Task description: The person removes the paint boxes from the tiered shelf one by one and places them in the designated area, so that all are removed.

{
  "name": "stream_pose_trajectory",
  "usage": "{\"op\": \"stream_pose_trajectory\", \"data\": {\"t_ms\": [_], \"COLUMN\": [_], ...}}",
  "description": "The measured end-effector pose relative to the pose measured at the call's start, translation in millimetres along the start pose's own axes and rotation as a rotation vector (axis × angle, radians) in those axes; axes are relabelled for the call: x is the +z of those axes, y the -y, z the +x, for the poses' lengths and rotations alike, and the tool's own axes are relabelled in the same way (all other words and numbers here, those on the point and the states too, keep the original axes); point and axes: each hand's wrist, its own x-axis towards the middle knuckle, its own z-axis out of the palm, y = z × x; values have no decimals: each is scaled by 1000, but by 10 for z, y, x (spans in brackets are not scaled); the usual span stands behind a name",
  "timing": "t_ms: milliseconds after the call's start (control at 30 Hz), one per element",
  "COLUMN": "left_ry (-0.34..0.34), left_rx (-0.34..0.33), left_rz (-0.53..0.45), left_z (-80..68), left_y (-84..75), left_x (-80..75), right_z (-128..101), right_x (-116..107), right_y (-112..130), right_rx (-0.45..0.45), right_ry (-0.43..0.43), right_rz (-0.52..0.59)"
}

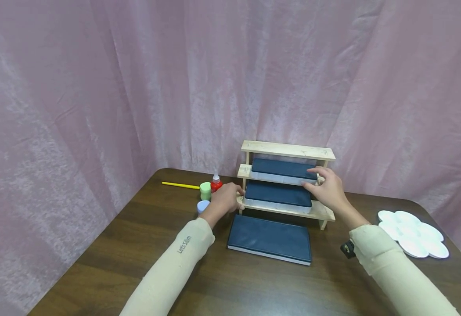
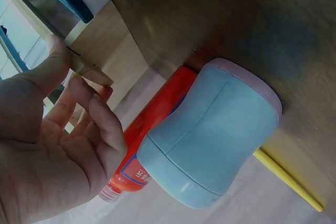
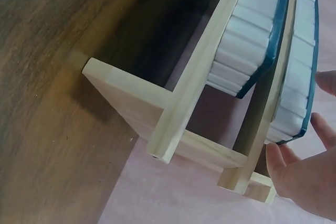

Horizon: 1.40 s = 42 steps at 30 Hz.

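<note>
A light wooden tiered stand is at the back of the table. An upper dark-blue-topped case with white ribbed sides lies on its middle tier. Another such case lies on the lower tier. My right hand holds the upper case's right end, with fingertips on the blue top and the thumb low at its corner. At the stand's left, my left hand pinches the end of the lower board between thumb and curled fingers. A flat dark blue case lies before the stand.
Left of the stand are a red bottle, a green waisted container, a blue-lidded container and a yellow stick. A white flower-shaped palette lies at the right. Pink curtain hangs behind the table.
</note>
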Motion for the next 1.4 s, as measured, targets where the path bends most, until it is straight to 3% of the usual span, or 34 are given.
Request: {"op": "stream_pose_trajectory", "data": {"t_ms": [533,967,1400], "left_ry": [1,-7,-2], "left_rx": [8,2,-5], "left_rz": [4,7,12], "left_z": [6,-6,-29], "left_y": [25,9,-5], "left_x": [9,17,-6], "right_z": [135,227,208], "right_x": [-6,43,89], "right_y": [-56,-94,-158], "right_rx": [54,86,39], "right_ry": [130,184,152], "right_rz": [-22,-4,-1]}}
